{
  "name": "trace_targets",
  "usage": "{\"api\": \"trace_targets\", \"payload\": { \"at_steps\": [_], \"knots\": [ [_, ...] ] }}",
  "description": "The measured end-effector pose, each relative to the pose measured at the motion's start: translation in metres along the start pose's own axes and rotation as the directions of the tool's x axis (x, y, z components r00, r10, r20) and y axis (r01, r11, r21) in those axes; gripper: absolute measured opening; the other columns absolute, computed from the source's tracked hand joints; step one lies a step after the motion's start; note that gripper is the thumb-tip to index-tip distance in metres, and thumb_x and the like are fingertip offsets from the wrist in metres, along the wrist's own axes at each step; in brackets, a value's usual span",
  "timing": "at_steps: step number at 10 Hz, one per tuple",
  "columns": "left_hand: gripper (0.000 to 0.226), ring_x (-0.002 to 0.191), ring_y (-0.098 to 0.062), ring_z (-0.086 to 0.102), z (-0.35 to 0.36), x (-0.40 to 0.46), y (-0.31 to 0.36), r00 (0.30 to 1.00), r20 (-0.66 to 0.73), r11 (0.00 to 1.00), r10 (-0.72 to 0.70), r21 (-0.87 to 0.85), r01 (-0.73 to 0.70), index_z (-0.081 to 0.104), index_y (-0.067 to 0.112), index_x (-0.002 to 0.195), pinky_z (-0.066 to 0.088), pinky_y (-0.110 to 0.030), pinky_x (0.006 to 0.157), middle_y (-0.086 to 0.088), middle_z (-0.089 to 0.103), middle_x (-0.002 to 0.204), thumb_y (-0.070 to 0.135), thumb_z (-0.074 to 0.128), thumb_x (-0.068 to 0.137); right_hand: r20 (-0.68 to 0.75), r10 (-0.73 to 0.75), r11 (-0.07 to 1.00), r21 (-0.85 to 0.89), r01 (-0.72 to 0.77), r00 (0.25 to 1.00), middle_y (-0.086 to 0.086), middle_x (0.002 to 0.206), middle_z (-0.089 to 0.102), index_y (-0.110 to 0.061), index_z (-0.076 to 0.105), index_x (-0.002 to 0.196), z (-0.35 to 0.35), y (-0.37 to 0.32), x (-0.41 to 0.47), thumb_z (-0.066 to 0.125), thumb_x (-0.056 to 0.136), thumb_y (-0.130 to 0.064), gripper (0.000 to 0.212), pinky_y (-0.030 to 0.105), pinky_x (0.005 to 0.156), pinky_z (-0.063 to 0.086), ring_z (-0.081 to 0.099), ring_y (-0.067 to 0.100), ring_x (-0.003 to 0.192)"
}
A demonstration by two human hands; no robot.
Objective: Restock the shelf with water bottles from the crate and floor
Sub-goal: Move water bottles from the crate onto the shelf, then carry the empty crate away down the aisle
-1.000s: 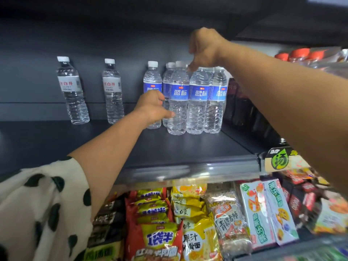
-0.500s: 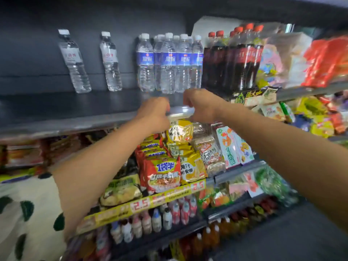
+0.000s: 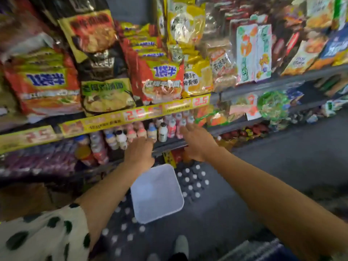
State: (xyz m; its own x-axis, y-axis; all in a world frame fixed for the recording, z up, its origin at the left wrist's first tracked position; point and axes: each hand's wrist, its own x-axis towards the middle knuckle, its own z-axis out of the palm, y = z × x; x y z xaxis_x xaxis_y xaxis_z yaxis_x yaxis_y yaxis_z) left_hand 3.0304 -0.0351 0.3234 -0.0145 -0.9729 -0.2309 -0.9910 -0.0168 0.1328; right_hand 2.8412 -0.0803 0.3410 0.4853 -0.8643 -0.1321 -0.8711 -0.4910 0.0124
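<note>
Standing on the floor (image 3: 282, 176): water bottles (image 3: 192, 182), white caps up, blurred; about fourteen right of the crate (image 3: 157, 193), more at its left. Crate: white, translucent, contents unclear. Left hand (image 3: 140, 153) and right hand (image 3: 197, 142): above, fingers loosely spread, holding nothing.

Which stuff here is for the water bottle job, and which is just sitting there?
For the job:
- water bottles on the floor, white caps up
- more bottles nearer the feet
- white tub
- left hand and right hand, both empty

Just sitting there:
- noodle packets
- small drink bottles
- yellow price strip
</note>
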Motion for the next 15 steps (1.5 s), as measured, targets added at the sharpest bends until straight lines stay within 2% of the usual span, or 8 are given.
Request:
{"api": "trace_targets", "payload": {
  "at_steps": [2, 4, 6, 7, 9, 11, 12, 15],
  "knots": [
    [0.043, 0.12, -0.029, 0.047, 0.165, 0.014, -0.042, 0.961, 0.185, 0.979, -0.204, 0.03, 0.202, 0.046, 0.01, 0.127, 0.045, -0.039, 0.094, -0.011, 0.049, 0.13, 0.023, 0.061, 0.088, 0.165, -0.012, 0.997, 0.082, -0.002, 0.986, 0.016, 0.122, 0.048, -0.005, 0.042, 0.129, 0.174, -0.014, 0.019, 0.06, 0.08, -0.01, 0.052, 0.041, 0.087, 0.04, 0.047, 0.037, 0.115],
    [0.061, 0.123, -0.031, 0.043, 0.294, 0.013, -0.07, 0.886, 0.274, 0.919, -0.374, -0.022, 0.395, 0.033, 0.008, 0.137, 0.044, -0.038, 0.096, -0.013, 0.04, 0.135, 0.03, 0.062, 0.087, 0.349, 0.088, 0.992, 0.056, -0.114, 0.933, 0.015, 0.137, 0.04, -0.009, 0.034, 0.135, 0.317, -0.02, 0.023, 0.055, 0.087, -0.02, 0.054, 0.043, 0.1, 0.037, 0.04, 0.034, 0.128],
    [0.085, 0.139, -0.035, 0.031, 0.361, 0.027, -0.089, 0.789, 0.27, 0.789, -0.552, -0.139, 0.599, 0.006, 0.005, 0.152, 0.034, -0.043, 0.109, -0.016, 0.022, 0.154, 0.027, 0.061, 0.091, 0.44, 0.22, 0.957, 0.077, -0.281, 0.871, 0.015, 0.139, 0.041, -0.006, 0.024, 0.141, 0.393, -0.02, 0.033, 0.051, 0.094, -0.034, 0.061, 0.043, 0.1, 0.039, 0.045, 0.035, 0.126],
    [0.079, 0.135, -0.04, 0.037, 0.385, 0.031, -0.096, 0.749, 0.33, 0.777, -0.574, -0.067, 0.626, -0.01, 0.006, 0.152, 0.035, -0.047, 0.11, -0.021, 0.027, 0.153, 0.026, 0.045, 0.098, 0.419, 0.276, 0.94, 0.071, -0.334, 0.865, 0.017, 0.134, 0.049, -0.004, 0.016, 0.143, 0.415, -0.024, 0.037, 0.047, 0.095, -0.021, 0.06, 0.042, 0.091, 0.047, 0.055, 0.034, 0.117],
    [0.063, 0.101, -0.046, 0.057, 0.386, 0.029, -0.091, 0.77, 0.274, 0.746, -0.577, -0.207, 0.633, 0.008, 0.003, 0.148, 0.045, -0.048, 0.082, -0.03, 0.055, 0.118, 0.002, 0.04, 0.093, 0.434, 0.3, 0.951, -0.064, -0.303, 0.849, 0.016, 0.122, 0.06, 0.007, 0.008, 0.145, 0.415, -0.029, 0.036, 0.044, 0.092, -0.006, 0.065, 0.035, 0.082, 0.051, 0.062, 0.028, 0.109],
    [0.059, 0.101, -0.043, 0.058, 0.331, 0.03, -0.08, 0.847, 0.21, 0.813, -0.489, -0.241, 0.53, 0.008, 0.003, 0.15, 0.044, -0.044, 0.079, -0.028, 0.056, 0.119, 0.002, 0.034, 0.097, 0.376, 0.329, 0.937, -0.014, -0.35, 0.866, 0.019, 0.132, 0.052, 0.006, 0.009, 0.146, 0.365, -0.019, 0.024, 0.041, 0.097, -0.012, 0.061, 0.038, 0.087, 0.051, 0.06, 0.031, 0.113],
    [0.071, 0.107, -0.037, 0.06, 0.286, 0.034, -0.064, 0.902, 0.189, 0.903, -0.388, -0.119, 0.414, -0.005, 0.001, 0.15, 0.049, -0.043, 0.087, -0.023, 0.054, 0.128, 0.009, 0.042, 0.098, 0.407, 0.405, 0.874, 0.091, -0.477, 0.819, 0.018, 0.142, 0.043, -0.001, 0.014, 0.146, 0.318, -0.005, 0.008, 0.037, 0.1, -0.013, 0.053, 0.041, 0.097, 0.045, 0.053, 0.032, 0.123],
    [0.066, 0.101, -0.037, 0.062, 0.176, 0.072, 0.054, 0.998, 0.011, 0.99, -0.064, -0.129, 0.065, -0.006, 0.003, 0.149, 0.052, -0.047, 0.08, -0.021, 0.056, 0.126, 0.013, 0.036, 0.1, 0.281, 0.662, 0.675, 0.179, -0.716, 0.695, 0.015, 0.114, 0.062, -0.004, 0.021, 0.139, 0.196, 0.093, -0.067, 0.036, 0.097, -0.01, 0.045, 0.041, 0.082, 0.049, 0.064, 0.034, 0.098]
  ]
}}
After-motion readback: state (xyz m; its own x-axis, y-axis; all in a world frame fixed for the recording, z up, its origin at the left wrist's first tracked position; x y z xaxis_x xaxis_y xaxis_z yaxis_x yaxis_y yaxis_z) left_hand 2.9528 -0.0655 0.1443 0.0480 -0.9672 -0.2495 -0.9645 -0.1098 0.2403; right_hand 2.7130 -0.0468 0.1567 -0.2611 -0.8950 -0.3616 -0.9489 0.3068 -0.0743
